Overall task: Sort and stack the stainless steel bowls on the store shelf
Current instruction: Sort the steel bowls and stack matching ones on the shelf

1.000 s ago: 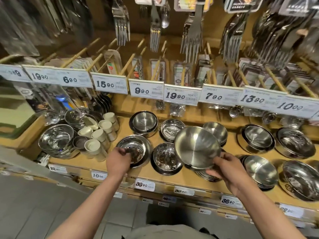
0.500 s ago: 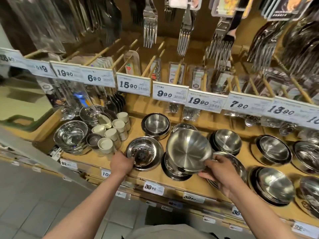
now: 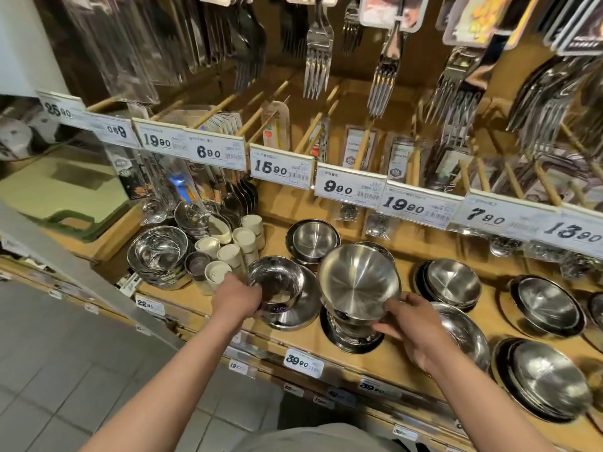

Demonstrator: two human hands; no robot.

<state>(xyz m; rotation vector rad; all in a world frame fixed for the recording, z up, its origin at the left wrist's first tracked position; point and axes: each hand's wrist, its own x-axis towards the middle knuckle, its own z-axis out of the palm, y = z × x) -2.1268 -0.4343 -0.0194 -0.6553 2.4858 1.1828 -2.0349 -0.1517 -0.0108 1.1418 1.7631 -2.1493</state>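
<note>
- Bowl, large, brushed steel: tilted toward the camera, held above a shiny footed bowl that stands on the wooden shelf; serves as landmark for all entries below.
- Right hand: grips the large bowl at its lower right rim, thumb over the edge, fingers curled beneath.
- Small bowl, polished: just left of the large bowl, sitting in or slightly above a wider flat bowl; a dark label shows on its outer wall.
- Left hand: pinches the small bowl's near-left wall, fingers wrapped round it.
- Nested pair: behind and left of the large bowl, near the shelf's back.
- Stack of shallow bowls: right of the large bowl, well apart from the hand.
- Further stacks: farther right and lower right, all shallow and nested.
- Shiny deep bowls: far left, beside white shaker caps.
- Price tags: on the rail above and behind; forks hang higher up.
- Step in hand, judged: both hands lift one bowl each for sorting by size; the large bowl appears ready to seat on a matching stack.
- Next move calls for: levelling the large bowl, centring it over its stack, lowering without scraping; the small bowl needs a like-sized partner.
</note>
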